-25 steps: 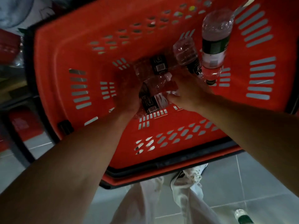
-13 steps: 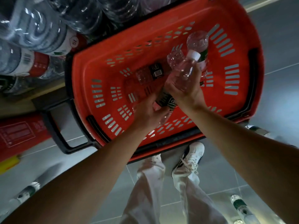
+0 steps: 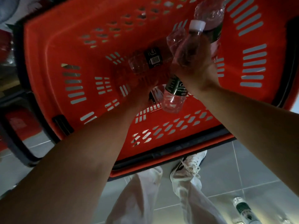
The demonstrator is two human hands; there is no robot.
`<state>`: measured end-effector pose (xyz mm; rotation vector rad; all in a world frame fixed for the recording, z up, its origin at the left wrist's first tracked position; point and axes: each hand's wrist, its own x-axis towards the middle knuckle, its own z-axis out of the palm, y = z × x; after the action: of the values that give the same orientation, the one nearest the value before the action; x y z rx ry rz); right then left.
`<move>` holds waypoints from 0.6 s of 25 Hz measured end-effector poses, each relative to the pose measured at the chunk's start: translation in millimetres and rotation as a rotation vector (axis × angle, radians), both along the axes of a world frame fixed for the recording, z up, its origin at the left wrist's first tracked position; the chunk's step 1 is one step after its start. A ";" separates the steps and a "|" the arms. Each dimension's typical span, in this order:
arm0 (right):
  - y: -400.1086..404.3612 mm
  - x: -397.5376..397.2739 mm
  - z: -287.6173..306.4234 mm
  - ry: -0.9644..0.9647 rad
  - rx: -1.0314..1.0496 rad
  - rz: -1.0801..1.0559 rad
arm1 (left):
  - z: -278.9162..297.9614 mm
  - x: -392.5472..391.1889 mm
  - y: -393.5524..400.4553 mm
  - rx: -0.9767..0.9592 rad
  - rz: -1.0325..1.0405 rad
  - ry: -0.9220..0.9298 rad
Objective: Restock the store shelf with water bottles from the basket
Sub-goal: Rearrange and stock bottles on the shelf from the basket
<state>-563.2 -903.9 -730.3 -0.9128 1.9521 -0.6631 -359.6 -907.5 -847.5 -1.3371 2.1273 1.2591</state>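
Since half a second earlier, right hand had lifted its green-label bottle higher, fingers wrapped round it. Left hand was low in the basket; its grip could not be told. Two bottles remained inside. Shelving comes next.

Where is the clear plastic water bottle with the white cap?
Head view, right of centre: the white-capped clear plastic bottle is held in the right hand above the red plastic basket.
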 end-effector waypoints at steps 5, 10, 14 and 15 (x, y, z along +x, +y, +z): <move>-11.0 1.3 -4.3 0.015 0.037 0.038 | -7.5 -9.7 16.8 -0.079 -0.073 -0.097; -6.9 6.1 71.2 0.027 0.132 0.031 | 97.9 -6.7 -6.2 0.064 0.228 -0.096; 5.1 10.8 160.4 0.021 0.127 0.012 | 224.0 10.0 -4.8 0.148 0.487 0.009; 6.8 13.5 184.9 0.016 0.101 0.021 | 255.7 16.0 -0.5 0.134 0.534 0.034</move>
<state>-549.7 -897.1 -545.5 -0.8772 1.9696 -0.5413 -343.6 -908.0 -591.7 -1.9066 1.7191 1.5918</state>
